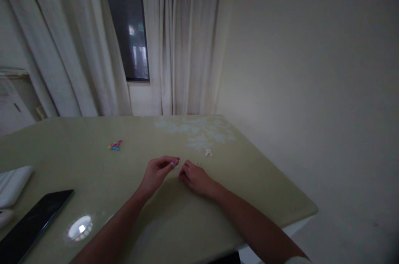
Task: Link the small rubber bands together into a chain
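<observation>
My left hand [156, 173] is raised over the middle of the table, thumb and fingers pinched together. Between their tips shows a small pale purple piece [173, 163], too small for its kind to be told. Close by on the right, my right hand [197, 178] is closed, its fingers curled down near the tabletop. Whatever its fingertips hold, if anything, is hidden. Just beyond the right hand lies a tiny pale piece [198, 164]. A few small white pieces [208, 152] lie farther back.
A small heap of multicoloured pieces [115, 145] lies at the back left of the pale green table [93, 176]. A black tablet or phone [37, 222] and a white case [14, 185] are at the left. A wall [296, 89] runs along the right side; curtains [187, 48] hang behind.
</observation>
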Motion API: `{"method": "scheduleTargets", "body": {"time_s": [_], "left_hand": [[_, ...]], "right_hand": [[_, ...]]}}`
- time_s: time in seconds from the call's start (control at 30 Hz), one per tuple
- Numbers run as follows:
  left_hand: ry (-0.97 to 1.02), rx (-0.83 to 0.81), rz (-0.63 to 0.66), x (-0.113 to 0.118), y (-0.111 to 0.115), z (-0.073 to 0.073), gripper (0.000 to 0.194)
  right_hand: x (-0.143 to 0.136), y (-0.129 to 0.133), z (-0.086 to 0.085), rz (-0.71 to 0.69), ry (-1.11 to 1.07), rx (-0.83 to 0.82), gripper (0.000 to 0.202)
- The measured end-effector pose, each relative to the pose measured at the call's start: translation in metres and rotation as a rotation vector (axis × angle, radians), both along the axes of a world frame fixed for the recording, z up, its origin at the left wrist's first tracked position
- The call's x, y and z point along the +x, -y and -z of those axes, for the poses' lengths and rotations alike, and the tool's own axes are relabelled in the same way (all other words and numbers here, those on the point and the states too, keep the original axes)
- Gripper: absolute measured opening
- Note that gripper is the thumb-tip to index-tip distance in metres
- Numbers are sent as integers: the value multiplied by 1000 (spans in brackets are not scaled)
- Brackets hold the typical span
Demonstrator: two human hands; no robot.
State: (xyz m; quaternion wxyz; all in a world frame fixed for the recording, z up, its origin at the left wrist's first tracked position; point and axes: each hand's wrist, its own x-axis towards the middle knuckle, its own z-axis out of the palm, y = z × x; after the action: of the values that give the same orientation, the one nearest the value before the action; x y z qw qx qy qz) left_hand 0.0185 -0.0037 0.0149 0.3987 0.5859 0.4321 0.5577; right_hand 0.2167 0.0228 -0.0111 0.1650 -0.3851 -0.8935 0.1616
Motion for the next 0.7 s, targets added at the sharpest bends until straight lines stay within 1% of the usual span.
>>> {"method": "scheduleTargets", "body": {"time_s": [0.1,0.23,0.33,0.5,0.6,0.7], "left_hand": [[-29,6,21,0,1,-3,28],[-33,34,65,0,2,-3,33],[-23,19,42,0,1,0,36],[106,-41,-9,-3,-2,3,38],[132,-51,-13,-3,-1,0,40],[152,-28,10,-1,1,-3,37]], "right_hand": [[0,1,-1,3,15,5,14],[-1,2,-4,3,-3,-10,13],[-1,2,-5,4,-15,-25,12],[-1,3,-7,13,8,-28,12],[-1,4,-10,-9,69,6,14],[-1,5,-9,-39,143,77,16]]}}
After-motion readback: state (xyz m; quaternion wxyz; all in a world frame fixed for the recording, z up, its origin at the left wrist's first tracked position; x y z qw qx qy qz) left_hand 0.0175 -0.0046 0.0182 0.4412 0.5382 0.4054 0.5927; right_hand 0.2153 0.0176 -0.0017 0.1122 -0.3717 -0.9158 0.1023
